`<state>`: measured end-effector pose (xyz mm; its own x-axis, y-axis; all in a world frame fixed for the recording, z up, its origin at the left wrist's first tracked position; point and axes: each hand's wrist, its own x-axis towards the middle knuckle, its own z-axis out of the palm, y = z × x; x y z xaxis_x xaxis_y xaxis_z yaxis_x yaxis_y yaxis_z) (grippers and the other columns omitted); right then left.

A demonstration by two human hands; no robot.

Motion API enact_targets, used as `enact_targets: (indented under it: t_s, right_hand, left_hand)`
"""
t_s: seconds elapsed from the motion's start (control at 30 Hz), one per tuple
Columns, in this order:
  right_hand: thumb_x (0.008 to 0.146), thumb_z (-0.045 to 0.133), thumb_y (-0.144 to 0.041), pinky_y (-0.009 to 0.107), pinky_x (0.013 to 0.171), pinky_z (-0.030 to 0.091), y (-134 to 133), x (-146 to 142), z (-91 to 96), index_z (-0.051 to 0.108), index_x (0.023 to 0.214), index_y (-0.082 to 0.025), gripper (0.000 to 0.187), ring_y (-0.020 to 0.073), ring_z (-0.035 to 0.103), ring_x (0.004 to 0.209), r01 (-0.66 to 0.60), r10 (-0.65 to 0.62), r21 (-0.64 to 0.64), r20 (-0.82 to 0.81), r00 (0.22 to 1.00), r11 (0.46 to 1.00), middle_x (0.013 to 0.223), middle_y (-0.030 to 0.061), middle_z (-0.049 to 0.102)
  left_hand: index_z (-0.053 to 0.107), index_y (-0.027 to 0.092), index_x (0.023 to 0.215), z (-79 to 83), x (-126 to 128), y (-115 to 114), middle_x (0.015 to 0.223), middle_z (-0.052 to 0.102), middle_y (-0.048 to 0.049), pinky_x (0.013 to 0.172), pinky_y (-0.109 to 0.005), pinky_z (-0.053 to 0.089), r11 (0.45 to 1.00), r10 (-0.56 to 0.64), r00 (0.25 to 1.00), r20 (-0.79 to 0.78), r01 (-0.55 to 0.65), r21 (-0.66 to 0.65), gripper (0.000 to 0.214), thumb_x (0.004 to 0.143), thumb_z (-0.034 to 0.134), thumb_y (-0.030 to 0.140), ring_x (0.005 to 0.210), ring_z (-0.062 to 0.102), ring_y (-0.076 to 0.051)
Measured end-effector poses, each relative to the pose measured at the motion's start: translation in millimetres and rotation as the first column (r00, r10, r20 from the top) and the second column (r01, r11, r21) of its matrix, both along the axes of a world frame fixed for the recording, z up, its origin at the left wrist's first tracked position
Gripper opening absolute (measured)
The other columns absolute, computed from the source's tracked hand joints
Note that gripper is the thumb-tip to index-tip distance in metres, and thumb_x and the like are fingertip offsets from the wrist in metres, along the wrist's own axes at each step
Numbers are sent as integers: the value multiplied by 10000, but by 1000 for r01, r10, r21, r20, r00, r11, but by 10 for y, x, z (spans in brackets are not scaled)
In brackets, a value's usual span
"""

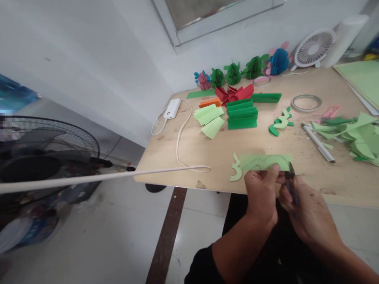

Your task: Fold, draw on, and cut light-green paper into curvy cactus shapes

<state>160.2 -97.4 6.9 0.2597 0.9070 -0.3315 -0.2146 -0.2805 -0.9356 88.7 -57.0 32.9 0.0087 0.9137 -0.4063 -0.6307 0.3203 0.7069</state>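
My left hand [262, 195] pinches a light green folded paper strip [260, 162] with a pencilled curve on it, held just above the near table edge. One end of the strip is cut into a wavy shape. My right hand [308, 215] grips dark scissors [292, 179], whose blades meet the strip's right end.
On the wooden table [207, 154] lie folded green, red and orange papers [241, 112], cut green shapes [281, 123], green scraps [353, 136], a pen [318, 142], a tape ring [306, 102], a power bank [172, 108] with a white cable, paper balls [233, 74] and a small fan [314, 48]. A floor fan [44, 154] stands on the left.
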Motion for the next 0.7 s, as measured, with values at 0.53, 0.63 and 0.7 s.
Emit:
enact_targets:
  t_s: [0.53, 0.63, 0.7]
  right_hand:
    - [814, 607, -694, 310, 432, 294, -7, -7, -4, 458, 481, -252, 574, 119, 305, 460, 17, -17, 4, -2, 1000, 1000, 471, -22, 362]
    - [819, 595, -702, 316, 425, 276, -7, -9, 4, 455, 480, -253, 580, 122, 310, 463, 7, -7, 0, 29, 1000, 1000, 479, -14, 373]
    - [808, 612, -697, 319, 424, 271, -7, -13, -4, 452, 481, -256, 572, 122, 307, 462, 32, -32, 10, 14, 999, 999, 478, -15, 374]
  left_hand:
    - [681, 152, 650, 8, -14, 13, 578, 653, -20, 631, -268, 546, 1000, -8, 1000, -1, 8, -5, 253, 675, 807, 371, 583, 661, -149]
    - [675, 156, 639, 9, -21, 22, 557, 625, -6, 622, -269, 532, 1000, -15, 1000, 6, 15, -1, 273, 665, 813, 390, 557, 631, -139]
    - [657, 155, 614, 7, -26, 27, 541, 590, 6, 602, -250, 503, 1000, -14, 1000, -2, 14, -4, 298, 656, 823, 399, 537, 594, -120]
